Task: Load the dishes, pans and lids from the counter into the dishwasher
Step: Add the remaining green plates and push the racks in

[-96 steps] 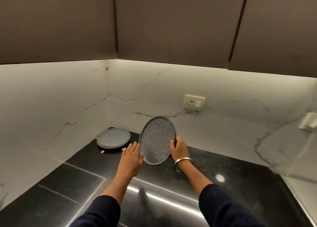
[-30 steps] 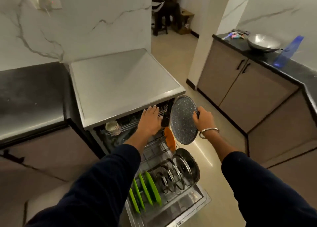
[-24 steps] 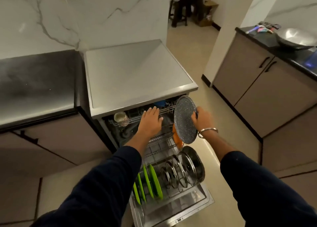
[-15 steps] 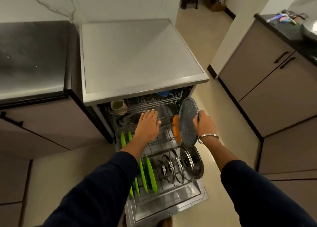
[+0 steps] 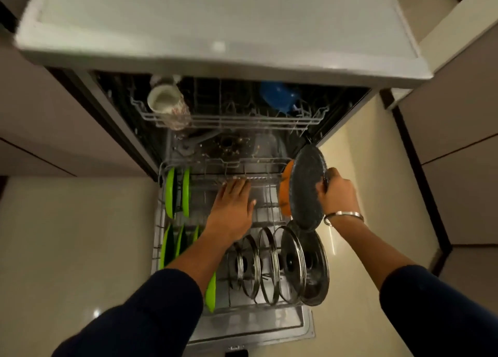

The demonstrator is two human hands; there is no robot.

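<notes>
Head view: glass lids [image 5: 280,265] stand upright in the lower rack [image 5: 265,216], nearest its front. Beyond them, the left hand [image 5: 231,211] lies flat, released, on the rack wires. Right hand [image 5: 336,192] grasps the speckled plate [image 5: 305,186] on edge at the rack's right side, beside an orange dish [image 5: 285,192].

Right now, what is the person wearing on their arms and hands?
Both arms have dark navy long sleeves, pushed up so the forearms are bare. The right hand has a thin silver bangle round its wrist. The left hand wears nothing. No gloves.
</notes>
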